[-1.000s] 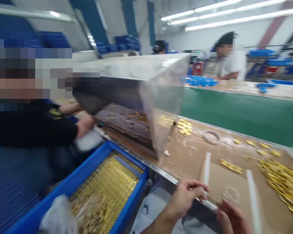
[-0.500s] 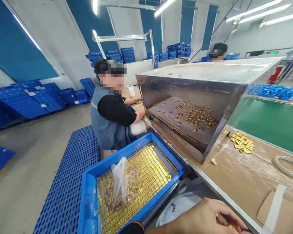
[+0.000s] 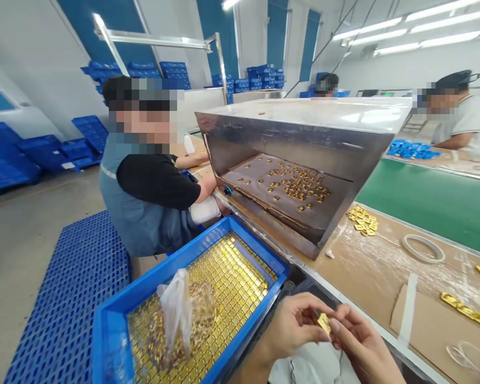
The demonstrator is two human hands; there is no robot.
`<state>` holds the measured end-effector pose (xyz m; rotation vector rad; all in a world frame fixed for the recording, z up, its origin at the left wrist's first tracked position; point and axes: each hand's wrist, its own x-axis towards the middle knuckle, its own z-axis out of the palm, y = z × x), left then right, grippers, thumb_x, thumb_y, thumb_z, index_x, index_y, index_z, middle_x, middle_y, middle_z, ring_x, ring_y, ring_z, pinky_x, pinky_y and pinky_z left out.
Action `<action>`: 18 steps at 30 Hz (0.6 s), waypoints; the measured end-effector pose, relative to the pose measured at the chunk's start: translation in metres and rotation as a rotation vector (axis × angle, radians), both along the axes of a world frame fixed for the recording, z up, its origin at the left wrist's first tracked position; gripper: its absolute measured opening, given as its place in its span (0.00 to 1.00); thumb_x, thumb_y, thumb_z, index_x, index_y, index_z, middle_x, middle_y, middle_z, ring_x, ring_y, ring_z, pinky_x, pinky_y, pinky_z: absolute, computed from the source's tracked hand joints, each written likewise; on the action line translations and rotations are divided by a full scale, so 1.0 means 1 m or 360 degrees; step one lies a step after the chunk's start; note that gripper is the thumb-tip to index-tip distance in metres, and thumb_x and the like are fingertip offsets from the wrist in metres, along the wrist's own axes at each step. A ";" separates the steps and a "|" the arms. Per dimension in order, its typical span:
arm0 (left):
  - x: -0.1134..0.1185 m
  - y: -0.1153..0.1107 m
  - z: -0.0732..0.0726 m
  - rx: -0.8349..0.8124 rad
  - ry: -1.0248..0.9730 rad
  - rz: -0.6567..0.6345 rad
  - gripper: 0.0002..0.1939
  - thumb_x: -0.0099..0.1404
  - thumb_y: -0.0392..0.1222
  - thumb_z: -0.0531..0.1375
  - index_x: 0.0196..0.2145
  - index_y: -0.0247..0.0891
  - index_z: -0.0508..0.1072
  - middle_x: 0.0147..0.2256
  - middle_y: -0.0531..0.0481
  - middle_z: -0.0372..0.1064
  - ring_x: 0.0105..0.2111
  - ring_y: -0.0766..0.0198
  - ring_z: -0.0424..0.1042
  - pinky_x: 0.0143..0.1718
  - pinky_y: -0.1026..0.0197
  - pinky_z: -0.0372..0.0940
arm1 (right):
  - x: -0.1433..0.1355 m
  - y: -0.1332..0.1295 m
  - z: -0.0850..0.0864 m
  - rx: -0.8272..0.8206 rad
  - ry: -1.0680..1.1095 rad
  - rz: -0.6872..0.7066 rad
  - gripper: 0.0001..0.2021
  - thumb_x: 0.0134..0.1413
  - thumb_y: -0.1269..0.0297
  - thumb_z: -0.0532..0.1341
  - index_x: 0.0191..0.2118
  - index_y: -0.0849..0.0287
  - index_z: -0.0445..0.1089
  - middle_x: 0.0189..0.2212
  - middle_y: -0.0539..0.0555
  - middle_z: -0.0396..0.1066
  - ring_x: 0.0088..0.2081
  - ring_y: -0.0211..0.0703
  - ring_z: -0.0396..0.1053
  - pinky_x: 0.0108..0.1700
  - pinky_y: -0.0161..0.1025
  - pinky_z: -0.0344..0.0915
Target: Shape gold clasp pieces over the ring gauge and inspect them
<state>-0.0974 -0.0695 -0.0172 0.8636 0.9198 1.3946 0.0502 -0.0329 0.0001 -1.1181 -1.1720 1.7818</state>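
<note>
A small shiny gold piece (image 3: 324,322) is pinched between the thumb and fingers of my left hand (image 3: 290,326), above my lap. My right hand (image 3: 358,341) meets it from the other side, its thumb and fingers closed at the piece's right edge. What the piece is exactly I cannot make out. To the left, a blue tray (image 3: 111,309) holds rows of gold squares (image 3: 240,272). A knotted clear plastic bag (image 3: 176,314) full of small gold parts lies on those rows.
A metal hood (image 3: 304,130) stands over scattered gold pieces (image 3: 304,184). On the cardboard-covered bench lie a gold pile (image 3: 363,220), a tape roll (image 3: 423,248) and a row of gold pieces (image 3: 466,309). A co-worker (image 3: 144,181) sits at left; a green belt (image 3: 424,192) runs behind.
The view has swung right, so the tray and hood sit further left. Both my hands now show with the gold piece between them; earlier one hand showed low at the edge.
</note>
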 end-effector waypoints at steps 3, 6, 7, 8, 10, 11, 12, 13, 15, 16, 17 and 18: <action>-0.023 -0.002 -0.006 0.0103 -0.0166 0.0168 0.22 0.50 0.52 0.76 0.39 0.37 0.82 0.32 0.47 0.74 0.28 0.62 0.73 0.32 0.59 0.69 | -0.030 0.014 0.001 0.0069 0.0075 0.0287 0.23 0.50 0.42 0.71 0.33 0.57 0.68 0.21 0.48 0.70 0.23 0.38 0.66 0.28 0.35 0.65; -0.053 -0.006 -0.009 0.0153 -0.0119 0.0440 0.21 0.51 0.53 0.75 0.38 0.38 0.82 0.32 0.46 0.76 0.31 0.58 0.75 0.37 0.58 0.70 | -0.070 0.039 0.014 0.0358 -0.0049 0.0600 0.22 0.60 0.40 0.61 0.40 0.57 0.68 0.22 0.50 0.73 0.23 0.42 0.70 0.28 0.37 0.67; -0.064 -0.008 -0.009 0.0154 -0.0048 0.0556 0.20 0.51 0.53 0.75 0.37 0.38 0.83 0.34 0.45 0.78 0.34 0.57 0.75 0.39 0.58 0.70 | -0.087 0.052 0.023 0.0543 -0.0171 0.0662 0.21 0.63 0.41 0.58 0.41 0.56 0.68 0.23 0.50 0.74 0.24 0.43 0.71 0.27 0.37 0.67; -0.075 -0.011 -0.010 0.0133 0.0025 0.0650 0.19 0.51 0.52 0.75 0.37 0.38 0.83 0.36 0.44 0.78 0.36 0.56 0.75 0.40 0.58 0.70 | -0.105 0.066 0.034 0.0813 -0.0359 0.0677 0.17 0.66 0.46 0.56 0.40 0.56 0.69 0.24 0.51 0.75 0.24 0.43 0.72 0.28 0.37 0.67; -0.093 -0.017 -0.013 0.0078 0.0125 0.0759 0.18 0.52 0.50 0.75 0.38 0.38 0.83 0.36 0.43 0.79 0.38 0.55 0.76 0.41 0.58 0.70 | -0.147 0.101 0.058 0.1387 -0.0983 0.0554 0.09 0.67 0.60 0.56 0.39 0.56 0.72 0.29 0.53 0.77 0.30 0.45 0.75 0.35 0.39 0.68; -0.100 -0.021 -0.015 0.0042 0.0139 0.0786 0.18 0.52 0.50 0.75 0.39 0.39 0.83 0.36 0.43 0.79 0.39 0.55 0.76 0.40 0.58 0.71 | -0.169 0.120 0.069 0.1515 -0.1337 0.0472 0.09 0.68 0.64 0.56 0.43 0.55 0.73 0.34 0.54 0.79 0.35 0.46 0.77 0.40 0.40 0.69; -0.105 -0.024 -0.018 0.0012 0.0136 0.0804 0.19 0.52 0.50 0.75 0.40 0.39 0.83 0.36 0.43 0.79 0.39 0.55 0.76 0.40 0.58 0.71 | -0.190 0.138 0.079 0.1534 -0.1465 0.0429 0.11 0.68 0.68 0.55 0.48 0.57 0.74 0.40 0.58 0.79 0.40 0.49 0.77 0.43 0.41 0.69; -0.108 -0.028 -0.021 -0.0016 0.0122 0.0822 0.20 0.52 0.50 0.75 0.41 0.40 0.83 0.36 0.43 0.79 0.39 0.55 0.76 0.39 0.58 0.72 | -0.210 0.156 0.086 0.1545 -0.1531 0.0400 0.14 0.68 0.71 0.53 0.52 0.59 0.73 0.48 0.63 0.77 0.46 0.50 0.76 0.47 0.42 0.68; -0.110 -0.035 -0.028 -0.0053 0.0110 0.0821 0.20 0.52 0.51 0.75 0.41 0.40 0.83 0.36 0.43 0.79 0.37 0.55 0.77 0.39 0.57 0.73 | -0.244 0.187 0.093 0.1552 -0.1654 0.0409 0.17 0.69 0.73 0.51 0.56 0.63 0.71 0.57 0.68 0.71 0.55 0.52 0.72 0.55 0.44 0.66; -0.110 -0.038 -0.031 -0.0060 0.0118 0.0814 0.20 0.52 0.52 0.75 0.40 0.40 0.84 0.36 0.42 0.78 0.36 0.55 0.77 0.39 0.56 0.74 | -0.256 0.199 0.094 0.1549 -0.1709 0.0449 0.15 0.70 0.72 0.53 0.56 0.64 0.71 0.57 0.68 0.70 0.56 0.53 0.71 0.57 0.46 0.66; -0.110 -0.041 -0.033 -0.0064 0.0130 0.0801 0.19 0.52 0.52 0.75 0.39 0.40 0.84 0.36 0.42 0.78 0.35 0.55 0.77 0.39 0.55 0.74 | -0.266 0.209 0.092 0.1553 -0.1754 0.0511 0.14 0.70 0.68 0.55 0.56 0.63 0.71 0.57 0.66 0.71 0.56 0.53 0.71 0.57 0.49 0.67; -0.109 -0.043 -0.035 -0.0071 0.0140 0.0794 0.19 0.52 0.53 0.74 0.38 0.39 0.85 0.36 0.42 0.78 0.34 0.56 0.76 0.38 0.55 0.75 | -0.273 0.216 0.090 0.1564 -0.1796 0.0576 0.14 0.70 0.64 0.58 0.55 0.62 0.71 0.56 0.63 0.71 0.55 0.52 0.71 0.57 0.52 0.68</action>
